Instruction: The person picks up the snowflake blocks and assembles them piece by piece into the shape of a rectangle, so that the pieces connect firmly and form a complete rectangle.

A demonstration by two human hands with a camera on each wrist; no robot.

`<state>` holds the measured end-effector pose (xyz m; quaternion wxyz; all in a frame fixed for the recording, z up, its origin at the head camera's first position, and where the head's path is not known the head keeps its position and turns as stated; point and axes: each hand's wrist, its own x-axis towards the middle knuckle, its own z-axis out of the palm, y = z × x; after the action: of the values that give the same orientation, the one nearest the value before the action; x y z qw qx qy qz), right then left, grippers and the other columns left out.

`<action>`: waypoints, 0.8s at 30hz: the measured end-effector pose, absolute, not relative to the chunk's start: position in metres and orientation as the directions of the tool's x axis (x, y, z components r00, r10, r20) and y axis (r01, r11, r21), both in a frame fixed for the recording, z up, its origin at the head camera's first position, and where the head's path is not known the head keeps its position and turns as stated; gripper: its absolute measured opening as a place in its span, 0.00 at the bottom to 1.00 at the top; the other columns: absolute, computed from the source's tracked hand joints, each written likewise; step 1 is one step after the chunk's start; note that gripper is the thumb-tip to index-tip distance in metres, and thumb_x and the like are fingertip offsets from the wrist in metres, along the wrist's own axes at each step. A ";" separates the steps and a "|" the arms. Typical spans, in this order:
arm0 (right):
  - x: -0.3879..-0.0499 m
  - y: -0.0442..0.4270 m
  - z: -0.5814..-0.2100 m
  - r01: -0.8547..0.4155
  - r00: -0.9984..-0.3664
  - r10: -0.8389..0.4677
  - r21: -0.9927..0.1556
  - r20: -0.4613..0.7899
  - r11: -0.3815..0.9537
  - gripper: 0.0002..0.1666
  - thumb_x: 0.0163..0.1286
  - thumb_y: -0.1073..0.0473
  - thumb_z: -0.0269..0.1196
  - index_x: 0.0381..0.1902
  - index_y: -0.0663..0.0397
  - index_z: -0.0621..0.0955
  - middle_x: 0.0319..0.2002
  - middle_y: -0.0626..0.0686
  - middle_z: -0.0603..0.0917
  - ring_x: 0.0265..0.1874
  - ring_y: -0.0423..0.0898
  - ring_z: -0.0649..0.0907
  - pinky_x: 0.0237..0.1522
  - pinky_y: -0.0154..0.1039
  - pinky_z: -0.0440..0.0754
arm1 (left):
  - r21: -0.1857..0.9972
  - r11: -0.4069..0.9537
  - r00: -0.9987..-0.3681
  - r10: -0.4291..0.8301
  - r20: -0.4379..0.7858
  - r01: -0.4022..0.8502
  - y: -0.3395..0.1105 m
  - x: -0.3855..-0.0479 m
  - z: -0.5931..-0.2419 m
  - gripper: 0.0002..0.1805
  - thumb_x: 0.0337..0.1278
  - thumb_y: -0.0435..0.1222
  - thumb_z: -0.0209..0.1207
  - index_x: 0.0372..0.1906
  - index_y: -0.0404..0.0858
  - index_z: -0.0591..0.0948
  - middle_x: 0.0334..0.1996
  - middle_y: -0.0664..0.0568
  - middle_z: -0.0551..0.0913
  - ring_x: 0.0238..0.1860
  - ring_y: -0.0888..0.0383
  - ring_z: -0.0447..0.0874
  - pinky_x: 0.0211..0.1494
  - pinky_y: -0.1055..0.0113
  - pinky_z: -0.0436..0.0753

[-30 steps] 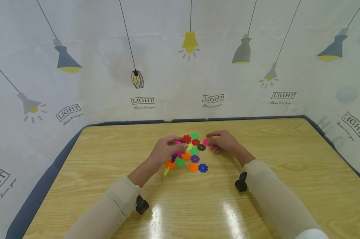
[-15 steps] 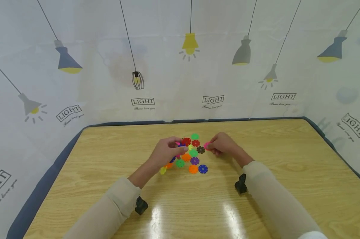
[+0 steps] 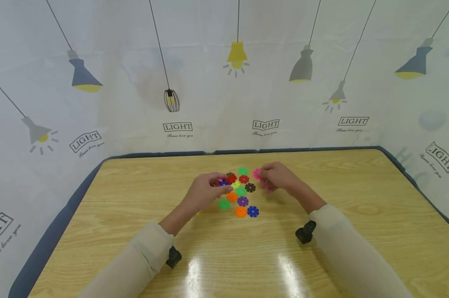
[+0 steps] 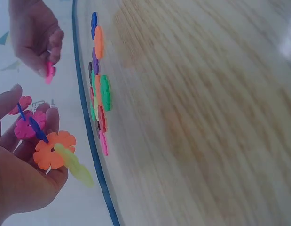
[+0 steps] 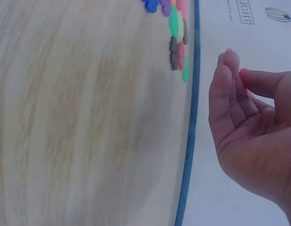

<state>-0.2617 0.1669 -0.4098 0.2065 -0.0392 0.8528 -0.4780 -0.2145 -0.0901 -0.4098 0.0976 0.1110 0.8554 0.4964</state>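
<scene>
In the head view my left hand (image 3: 202,194) holds a chain of slotted plastic flower discs over the table. The left wrist view shows the chain's yellow disc (image 4: 72,165) at one end, then an orange disc (image 4: 44,157), a blue disc (image 4: 38,129), a magenta disc (image 4: 24,129) and more towards the fingertips. Across from it, my right hand (image 3: 280,176) pinches a single pink disc (image 3: 256,173) between thumb and fingers, raised off the table. Most of that disc is hidden by the fingers in the right wrist view.
Between the hands several loose discs lie flat on the wooden table (image 3: 343,186), among them a brown disc (image 3: 250,187), a purple disc (image 3: 243,201) and a dark blue disc (image 3: 253,211). Behind the table's far edge hangs a printed cloth (image 3: 209,82).
My right hand has taken the pink disc and lifted it off the table. The left hand has turned the chain, so its orange and yellow end is now mostly hidden in the head view.
</scene>
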 end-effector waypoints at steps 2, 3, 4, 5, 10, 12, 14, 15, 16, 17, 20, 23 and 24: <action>-0.258 0.165 -0.406 0.113 -0.906 -0.298 -0.852 -0.299 0.510 0.20 0.76 0.54 0.52 0.46 0.69 0.78 0.27 0.55 0.82 0.20 0.45 0.81 0.30 0.40 0.85 | 0.845 0.521 -0.957 0.286 -0.038 0.122 -0.090 -0.215 -0.410 0.21 0.56 0.46 0.67 0.53 0.44 0.83 0.34 0.53 0.83 0.33 0.53 0.78 0.34 0.67 0.79; -0.257 0.164 -0.404 0.103 -0.903 -0.315 -0.860 -0.291 0.499 0.21 0.76 0.53 0.52 0.46 0.69 0.78 0.26 0.55 0.82 0.20 0.45 0.81 0.30 0.40 0.85 | 0.832 0.538 -0.958 0.285 -0.028 0.136 -0.089 -0.215 -0.411 0.20 0.55 0.46 0.68 0.53 0.44 0.83 0.35 0.53 0.83 0.33 0.54 0.77 0.35 0.67 0.79; -0.255 0.163 -0.403 0.092 -0.900 -0.332 -0.868 -0.283 0.489 0.21 0.76 0.53 0.52 0.45 0.70 0.78 0.25 0.55 0.82 0.20 0.45 0.80 0.30 0.40 0.85 | 0.820 0.553 -0.958 0.285 -0.020 0.147 -0.089 -0.214 -0.411 0.20 0.55 0.46 0.68 0.52 0.44 0.84 0.36 0.53 0.84 0.34 0.55 0.77 0.35 0.67 0.80; -0.253 0.162 -0.401 0.085 -0.897 -0.345 -0.874 -0.276 0.478 0.21 0.76 0.53 0.52 0.45 0.70 0.78 0.25 0.54 0.81 0.20 0.45 0.80 0.29 0.40 0.84 | 0.810 0.565 -0.959 0.285 -0.013 0.157 -0.089 -0.214 -0.411 0.21 0.55 0.47 0.68 0.52 0.44 0.84 0.37 0.53 0.84 0.34 0.56 0.78 0.36 0.67 0.80; -0.247 0.160 -0.398 0.057 -0.891 -0.386 -0.903 -0.238 0.426 0.21 0.76 0.53 0.54 0.42 0.69 0.78 0.23 0.53 0.80 0.18 0.44 0.79 0.27 0.38 0.83 | 0.780 0.599 -0.958 0.285 0.005 0.183 -0.086 -0.212 -0.411 0.23 0.55 0.48 0.67 0.55 0.44 0.83 0.45 0.51 0.85 0.36 0.57 0.80 0.37 0.68 0.82; -0.246 0.158 -0.397 0.054 -0.888 -0.398 -0.912 -0.229 0.406 0.21 0.75 0.53 0.54 0.43 0.70 0.78 0.23 0.53 0.80 0.18 0.43 0.79 0.27 0.38 0.83 | 0.775 0.603 -0.957 0.288 0.011 0.190 -0.085 -0.211 -0.411 0.23 0.56 0.48 0.67 0.55 0.44 0.83 0.46 0.51 0.85 0.35 0.57 0.80 0.36 0.68 0.81; -0.244 0.157 -0.397 0.055 -0.884 -0.410 -0.920 -0.226 0.388 0.20 0.75 0.53 0.55 0.44 0.69 0.79 0.23 0.53 0.81 0.17 0.43 0.79 0.26 0.37 0.83 | 0.770 0.606 -0.956 0.293 0.018 0.200 -0.084 -0.210 -0.410 0.22 0.56 0.47 0.67 0.55 0.44 0.83 0.45 0.51 0.86 0.33 0.57 0.79 0.35 0.68 0.81; -0.243 0.156 -0.396 0.056 -0.880 -0.417 -0.923 -0.226 0.380 0.20 0.75 0.53 0.55 0.44 0.70 0.79 0.23 0.53 0.81 0.17 0.43 0.79 0.26 0.37 0.83 | 0.769 0.606 -0.956 0.294 0.020 0.203 -0.083 -0.209 -0.409 0.22 0.56 0.47 0.67 0.55 0.45 0.83 0.45 0.52 0.86 0.33 0.57 0.79 0.35 0.68 0.81; -0.242 0.155 -0.395 0.055 -0.876 -0.426 -0.925 -0.226 0.377 0.21 0.75 0.53 0.55 0.44 0.70 0.79 0.22 0.53 0.81 0.17 0.42 0.79 0.26 0.36 0.83 | 0.769 0.605 -0.954 0.298 0.025 0.209 -0.083 -0.209 -0.409 0.22 0.56 0.47 0.67 0.55 0.45 0.83 0.44 0.52 0.86 0.33 0.58 0.78 0.35 0.68 0.80; -0.241 0.154 -0.394 0.055 -0.872 -0.433 -0.926 -0.226 0.373 0.21 0.75 0.54 0.55 0.44 0.70 0.79 0.22 0.53 0.81 0.17 0.42 0.78 0.26 0.36 0.82 | 0.768 0.603 -0.952 0.305 0.031 0.218 -0.082 -0.209 -0.409 0.21 0.56 0.47 0.67 0.54 0.45 0.84 0.44 0.52 0.86 0.32 0.57 0.78 0.34 0.68 0.80; -0.239 0.151 -0.392 0.059 -0.864 -0.448 -0.930 -0.229 0.363 0.20 0.75 0.54 0.55 0.44 0.71 0.79 0.22 0.52 0.81 0.16 0.42 0.78 0.25 0.36 0.82 | 0.764 0.593 -0.941 0.333 0.056 0.255 -0.081 -0.209 -0.408 0.19 0.57 0.45 0.66 0.53 0.44 0.84 0.42 0.53 0.86 0.29 0.58 0.77 0.32 0.69 0.79; -0.238 0.148 -0.390 0.066 -0.857 -0.458 -0.932 -0.235 0.356 0.19 0.75 0.56 0.54 0.44 0.71 0.79 0.21 0.52 0.81 0.16 0.42 0.78 0.24 0.35 0.82 | 0.755 0.588 -0.930 0.360 0.077 0.290 -0.081 -0.209 -0.408 0.19 0.58 0.45 0.66 0.53 0.43 0.84 0.38 0.53 0.86 0.24 0.60 0.74 0.27 0.70 0.75; -0.237 0.147 -0.390 0.068 -0.855 -0.462 -0.932 -0.238 0.355 0.19 0.75 0.56 0.54 0.43 0.71 0.79 0.21 0.52 0.81 0.16 0.42 0.78 0.24 0.35 0.82 | 0.752 0.588 -0.927 0.367 0.080 0.298 -0.080 -0.209 -0.408 0.19 0.58 0.45 0.66 0.54 0.43 0.84 0.35 0.53 0.85 0.22 0.60 0.73 0.25 0.71 0.73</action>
<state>-0.2375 0.1471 -0.3896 0.2389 -0.1250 0.7878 -0.5539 -0.2092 -0.0804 -0.4080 0.0416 0.1867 0.8901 0.4137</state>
